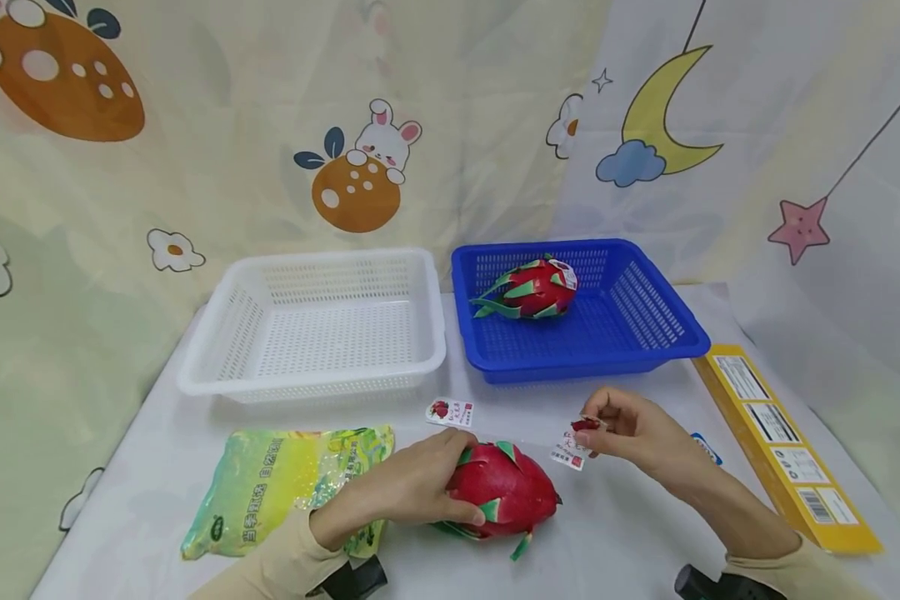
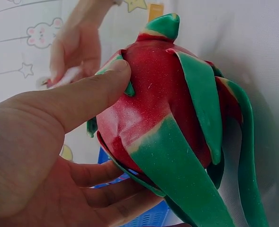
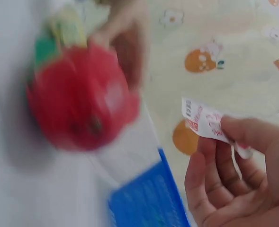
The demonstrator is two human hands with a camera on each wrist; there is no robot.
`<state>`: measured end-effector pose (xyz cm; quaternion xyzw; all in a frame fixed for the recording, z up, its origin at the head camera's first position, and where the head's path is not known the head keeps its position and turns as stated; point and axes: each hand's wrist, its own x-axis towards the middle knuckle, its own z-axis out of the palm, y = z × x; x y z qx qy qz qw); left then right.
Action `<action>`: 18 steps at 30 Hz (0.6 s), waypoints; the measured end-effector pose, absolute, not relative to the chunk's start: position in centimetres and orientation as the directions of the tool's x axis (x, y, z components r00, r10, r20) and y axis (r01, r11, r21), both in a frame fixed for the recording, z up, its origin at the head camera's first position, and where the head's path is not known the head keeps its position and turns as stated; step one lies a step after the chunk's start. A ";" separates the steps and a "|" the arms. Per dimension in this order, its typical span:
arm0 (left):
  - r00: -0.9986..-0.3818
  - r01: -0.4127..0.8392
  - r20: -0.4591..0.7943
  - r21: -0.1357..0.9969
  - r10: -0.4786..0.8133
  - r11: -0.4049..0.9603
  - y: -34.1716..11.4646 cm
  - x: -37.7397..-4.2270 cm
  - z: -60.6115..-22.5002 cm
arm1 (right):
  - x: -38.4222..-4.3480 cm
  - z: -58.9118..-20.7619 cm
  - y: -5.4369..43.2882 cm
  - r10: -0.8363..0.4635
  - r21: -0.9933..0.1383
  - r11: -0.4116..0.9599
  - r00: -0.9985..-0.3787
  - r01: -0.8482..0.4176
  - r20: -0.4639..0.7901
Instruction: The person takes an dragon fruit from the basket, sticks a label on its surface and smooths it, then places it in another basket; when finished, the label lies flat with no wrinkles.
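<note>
Gripping a red dragon fruit [image 1: 512, 492] with green scales, the left hand [image 1: 423, 483] has its thumb along one side and its fingers curled round the other. The dragon fruit sits on the white-covered table [image 1: 615, 533], in front of the blue basket [image 1: 570, 367], on the person's side of it. The right wrist view shows this fruit blurred.

The right hand [image 1: 633, 429] is raised in front of the blue basket, apart from the fruit, its thumb and fingers pinching a small white label [image 1: 568, 454]. That label carries red print and a barcode at its free end, and it bends near the thumb.

A loose label [image 1: 450, 412], printed with a red fruit, lies in front of the blue basket and slightly to its left, just beyond the left hand. Inside the blue basket, toward its left end, rests a second dragon fruit [image 1: 540, 290] with a white sticker on it. Just left of the blue basket stands a white basket [image 1: 315, 385]; farther forward on that side lies a yellow-green plastic bag [image 1: 270, 492], partly behind the left arm. A long yellow box [image 1: 787, 450] starts beside the blue basket's right end and runs toward the person.
</note>
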<state>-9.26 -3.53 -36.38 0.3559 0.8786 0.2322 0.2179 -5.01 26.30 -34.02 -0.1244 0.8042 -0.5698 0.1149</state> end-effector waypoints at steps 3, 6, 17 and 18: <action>-0.653 0.528 -0.215 0.557 0.726 0.641 -3.5 -9.3 -36.4 | -4.2 -34.6 25.9 -0.355 -0.976 0.204 -0.924 0.071 -0.141; -0.657 0.527 -0.219 0.551 0.721 0.647 -3.5 -9.3 -36.4 | -3.7 -35.3 25.1 -0.388 -0.975 0.137 -0.896 0.177 -0.217; -0.659 0.509 -0.229 0.565 0.716 0.649 -3.5 -9.3 -36.3 | -2.6 -36.3 21.3 -0.266 -0.938 0.288 -0.925 0.193 -0.272; -0.659 0.510 -0.227 0.567 0.717 0.647 -3.5 -9.4 -36.3 | -2.5 -36.3 21.1 -0.235 -0.930 0.320 -0.936 0.180 -0.262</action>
